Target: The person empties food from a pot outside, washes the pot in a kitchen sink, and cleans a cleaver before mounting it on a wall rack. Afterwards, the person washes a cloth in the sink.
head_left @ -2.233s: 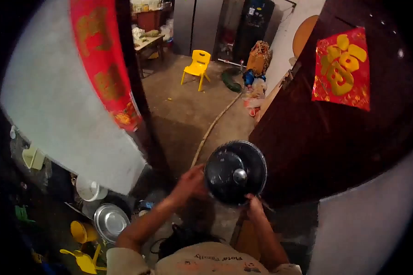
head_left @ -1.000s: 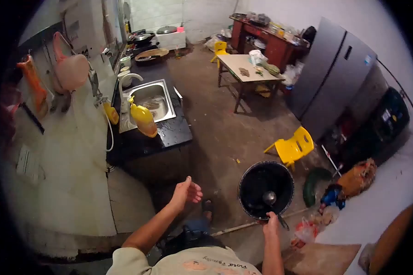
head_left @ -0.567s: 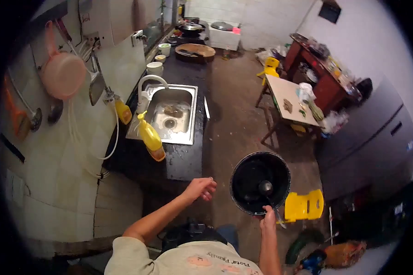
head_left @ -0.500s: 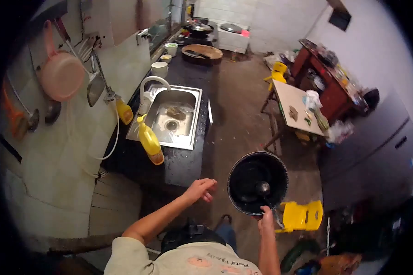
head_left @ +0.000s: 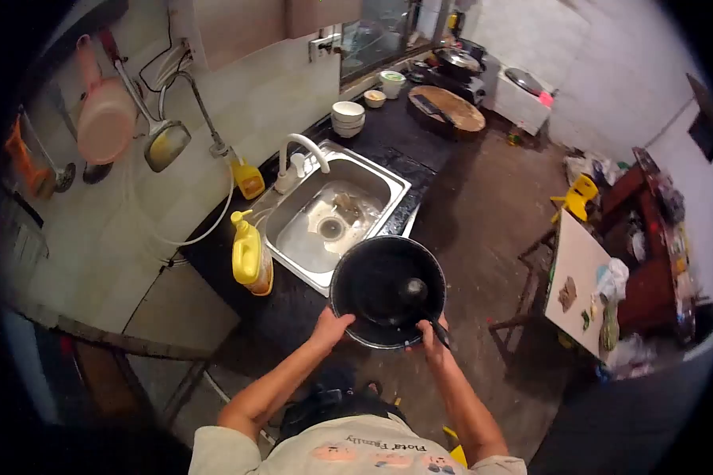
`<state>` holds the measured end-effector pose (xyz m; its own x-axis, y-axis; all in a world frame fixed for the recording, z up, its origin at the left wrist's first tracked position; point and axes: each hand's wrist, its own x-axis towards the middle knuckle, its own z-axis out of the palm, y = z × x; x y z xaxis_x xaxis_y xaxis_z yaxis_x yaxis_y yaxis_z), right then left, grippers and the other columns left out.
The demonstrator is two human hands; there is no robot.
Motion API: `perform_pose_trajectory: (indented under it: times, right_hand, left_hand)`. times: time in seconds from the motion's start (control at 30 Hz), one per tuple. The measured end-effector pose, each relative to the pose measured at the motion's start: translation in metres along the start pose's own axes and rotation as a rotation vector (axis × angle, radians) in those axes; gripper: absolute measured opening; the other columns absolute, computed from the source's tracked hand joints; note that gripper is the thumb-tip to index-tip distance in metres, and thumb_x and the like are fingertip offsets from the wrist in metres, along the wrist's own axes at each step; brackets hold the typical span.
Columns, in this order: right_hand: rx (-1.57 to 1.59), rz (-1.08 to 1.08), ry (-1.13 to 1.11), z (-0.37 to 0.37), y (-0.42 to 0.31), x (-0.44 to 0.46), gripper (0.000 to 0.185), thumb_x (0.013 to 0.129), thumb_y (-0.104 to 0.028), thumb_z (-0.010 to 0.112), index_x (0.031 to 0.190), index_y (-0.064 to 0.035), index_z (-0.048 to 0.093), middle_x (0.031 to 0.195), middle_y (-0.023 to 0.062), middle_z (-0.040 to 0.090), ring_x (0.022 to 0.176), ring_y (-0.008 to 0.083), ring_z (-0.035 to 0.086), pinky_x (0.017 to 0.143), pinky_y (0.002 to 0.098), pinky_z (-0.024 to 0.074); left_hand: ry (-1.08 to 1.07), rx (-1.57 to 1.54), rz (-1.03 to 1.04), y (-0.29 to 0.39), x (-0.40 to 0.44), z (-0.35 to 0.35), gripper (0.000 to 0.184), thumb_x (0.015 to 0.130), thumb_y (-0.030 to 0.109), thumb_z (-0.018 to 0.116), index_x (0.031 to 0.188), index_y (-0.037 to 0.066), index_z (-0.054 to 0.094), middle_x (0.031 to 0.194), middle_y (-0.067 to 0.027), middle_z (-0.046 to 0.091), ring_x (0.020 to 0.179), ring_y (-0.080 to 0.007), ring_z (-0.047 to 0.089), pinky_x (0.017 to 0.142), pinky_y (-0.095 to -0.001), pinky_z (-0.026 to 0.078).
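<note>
Left grip [head_left: 331, 326], right grip [head_left: 433, 340]: clamped on black pot [head_left: 380, 277] | left fingertips — hidden | ladle [head_left: 413, 290] — handle hard to trace

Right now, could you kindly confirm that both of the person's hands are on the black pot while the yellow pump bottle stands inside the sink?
Not quite: the head view shows the yellow pump bottle standing on the dark counter beside the sink, not inside it. The left hand and right hand are indeed both on the black pot.
</note>
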<state>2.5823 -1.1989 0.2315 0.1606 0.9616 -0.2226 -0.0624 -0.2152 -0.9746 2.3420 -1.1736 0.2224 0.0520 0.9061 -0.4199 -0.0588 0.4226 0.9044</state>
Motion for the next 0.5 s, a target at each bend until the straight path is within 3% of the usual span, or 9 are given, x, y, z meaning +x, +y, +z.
perform_pose_trajectory:
  times: [0.03, 0.1, 0.17, 0.2, 0.27, 0.3, 0.37, 0.4, 0.5]
  right_hand:
    - [-0.037, 0.088, -0.053, 0.003, -0.007, 0.020, 0.053, 0.077, -0.007, 0.047, 0.129, -0.0043, 0.035, 0.097, 0.0161, 0.055, 0.070, 0.0258, 0.059, 0.043, 0.0331, 0.0540]
    - [-0.118, 0.256, -0.152, 0.014, -0.026, 0.065, 0.061, 0.079, -0.005, 0.048, 0.137, -0.0110, 0.030, 0.109, 0.0171, 0.053, 0.087, 0.0303, 0.057, 0.052, 0.0371, 0.0570]
    - [-0.205, 0.106, -0.284, 0.022, -0.018, 0.107, 0.056, 0.080, -0.007, 0.050, 0.133, -0.0095, 0.033, 0.110, 0.0156, 0.053, 0.088, 0.0288, 0.057, 0.052, 0.0359, 0.0563]
    - [-0.198, 0.192, -0.311, 0.025, -0.019, 0.123, 0.055, 0.081, -0.008, 0.050, 0.133, -0.0093, 0.034, 0.110, 0.0154, 0.053, 0.088, 0.0283, 0.057, 0.051, 0.0358, 0.0560]
    - [-0.182, 0.274, -0.315, 0.048, -0.045, 0.150, 0.052, 0.082, -0.010, 0.052, 0.132, -0.0099, 0.035, 0.109, 0.0149, 0.053, 0.084, 0.0267, 0.058, 0.049, 0.0347, 0.0546]
    - [-0.157, 0.201, -0.386, 0.050, -0.039, 0.168, 0.053, 0.083, -0.009, 0.052, 0.132, -0.0099, 0.035, 0.106, 0.0152, 0.054, 0.073, 0.0264, 0.060, 0.048, 0.0361, 0.0548]
    - [-0.174, 0.284, -0.386, 0.062, -0.044, 0.205, 0.052, 0.078, -0.003, 0.049, 0.128, -0.0057, 0.038, 0.094, 0.0151, 0.058, 0.067, 0.0234, 0.064, 0.045, 0.0348, 0.0537]
    - [-0.178, 0.294, -0.448, 0.065, -0.047, 0.218, 0.050, 0.080, -0.004, 0.049, 0.129, -0.0052, 0.038, 0.094, 0.0153, 0.058, 0.067, 0.0238, 0.065, 0.046, 0.0350, 0.0539]
    - [-0.145, 0.332, -0.583, 0.070, -0.059, 0.261, 0.045, 0.085, -0.007, 0.049, 0.129, -0.0033, 0.039, 0.095, 0.0151, 0.060, 0.067, 0.0248, 0.065, 0.048, 0.0352, 0.0543]
  left_hand:
    - [0.025, -0.074, -0.122, 0.004, 0.007, 0.000, 0.050, 0.074, 0.004, 0.061, 0.121, 0.001, 0.045, 0.102, -0.0099, 0.057, 0.084, -0.0226, 0.060, 0.062, -0.0329, 0.055]
    - [0.197, -0.137, -0.098, 0.001, 0.029, 0.000, 0.047, 0.071, 0.000, 0.056, 0.117, 0.000, 0.046, 0.098, -0.0114, 0.058, 0.079, -0.0244, 0.061, 0.060, -0.0377, 0.057]
    - [0.252, -0.248, -0.143, 0.018, 0.042, -0.002, 0.047, 0.071, 0.000, 0.056, 0.117, 0.000, 0.045, 0.097, -0.0117, 0.057, 0.078, -0.0254, 0.062, 0.059, -0.0401, 0.058]
    - [0.265, -0.201, 0.005, -0.010, 0.070, -0.014, 0.047, 0.070, -0.002, 0.055, 0.116, 0.000, 0.045, 0.092, -0.0111, 0.058, 0.076, -0.0254, 0.063, 0.057, -0.0408, 0.059]
    - [0.306, -0.244, -0.038, 0.007, 0.094, -0.021, 0.045, 0.070, -0.002, 0.054, 0.114, 0.000, 0.046, 0.089, -0.0108, 0.059, 0.075, -0.0255, 0.063, 0.057, -0.0407, 0.059]
    - [0.331, -0.289, -0.072, 0.012, 0.102, -0.017, 0.044, 0.070, -0.003, 0.053, 0.113, -0.001, 0.047, 0.088, -0.0107, 0.059, 0.074, -0.0256, 0.063, 0.056, -0.0407, 0.059]
    - [0.340, -0.405, -0.166, 0.028, 0.114, -0.018, 0.041, 0.069, -0.004, 0.052, 0.110, -0.001, 0.050, 0.088, -0.0121, 0.061, 0.075, -0.0270, 0.064, 0.057, -0.0438, 0.058]
    - [0.373, -0.413, -0.134, -0.003, 0.136, -0.027, 0.043, 0.069, -0.004, 0.051, 0.111, -0.001, 0.049, 0.088, -0.0124, 0.061, 0.075, -0.0282, 0.064, 0.057, -0.0446, 0.058]
    - [0.460, -0.536, -0.133, 0.024, 0.150, -0.019, 0.045, 0.068, -0.005, 0.050, 0.113, -0.001, 0.046, 0.090, -0.0141, 0.059, 0.074, -0.0312, 0.063, 0.057, -0.0459, 0.058]
